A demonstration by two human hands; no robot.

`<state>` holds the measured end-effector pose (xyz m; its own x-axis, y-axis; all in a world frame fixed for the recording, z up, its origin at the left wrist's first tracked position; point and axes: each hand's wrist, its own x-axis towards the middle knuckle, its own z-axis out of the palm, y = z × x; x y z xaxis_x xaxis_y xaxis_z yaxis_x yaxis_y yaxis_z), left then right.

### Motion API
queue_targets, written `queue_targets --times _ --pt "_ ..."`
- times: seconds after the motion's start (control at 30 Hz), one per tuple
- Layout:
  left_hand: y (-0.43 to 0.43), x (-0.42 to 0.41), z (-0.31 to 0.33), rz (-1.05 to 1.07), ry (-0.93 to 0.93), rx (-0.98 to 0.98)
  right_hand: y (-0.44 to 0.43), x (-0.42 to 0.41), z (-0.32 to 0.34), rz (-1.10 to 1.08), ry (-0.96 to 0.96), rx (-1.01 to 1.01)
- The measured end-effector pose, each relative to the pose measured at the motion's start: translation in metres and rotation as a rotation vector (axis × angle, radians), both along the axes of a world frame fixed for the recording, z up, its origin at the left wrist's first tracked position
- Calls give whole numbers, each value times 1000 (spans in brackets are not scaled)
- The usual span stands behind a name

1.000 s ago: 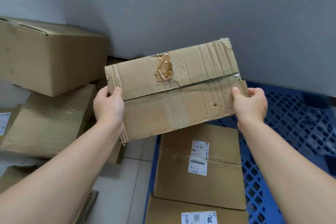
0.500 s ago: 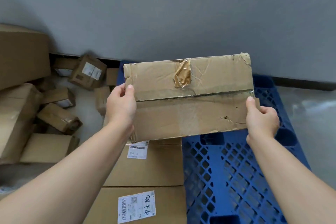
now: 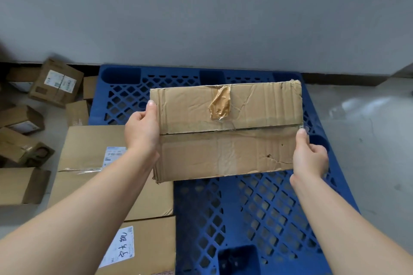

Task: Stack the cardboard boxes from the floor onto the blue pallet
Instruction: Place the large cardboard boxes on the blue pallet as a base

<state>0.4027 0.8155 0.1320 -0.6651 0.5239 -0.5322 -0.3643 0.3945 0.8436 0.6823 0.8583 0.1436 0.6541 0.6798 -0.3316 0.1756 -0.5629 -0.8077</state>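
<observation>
I hold a worn, flat cardboard box (image 3: 225,131) with crumpled brown tape on its top, level above the blue pallet (image 3: 252,212). My left hand (image 3: 142,128) grips its left end, thumb on top. My right hand (image 3: 309,155) grips its right end the same way. On the pallet's left side lie two larger cardboard boxes, one (image 3: 89,152) with a white label under my left forearm and a nearer one (image 3: 149,245) with a handwritten label. The pallet's right and far parts show bare blue grid.
Several small cardboard boxes (image 3: 55,82) lie scattered on the floor left of the pallet, with another box (image 3: 22,185) at the left edge. A grey wall (image 3: 201,11) runs right behind the pallet. Pale shiny floor (image 3: 368,140) lies to the right.
The view has swung right and down. The box in both hands has moved from the floor pile at the left over the pallet and has come level; both grips are unchanged.
</observation>
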Motion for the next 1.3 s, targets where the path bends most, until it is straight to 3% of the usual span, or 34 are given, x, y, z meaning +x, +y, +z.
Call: queue_targets --times 0.53,0.83,0.93,1.13,1.2,1.3 --pt "-2 43 -16 -107 -5 140 -5 39 -37 -37 -36 -14" --pt "-16 94 -74 33 78 175 -8 77 -91 103 72 -290" --pt "-22 106 -96 79 56 92 -9 85 -110 198 192 -448" --pt "-40 111 -127 148 61 -260 -12 95 -139 316 402 -658" --pt "-43 109 -127 135 46 -358 -8 93 -144 275 451 -626" --pt "-37 111 -124 98 -11 -352 -1 81 -139 158 402 -463"
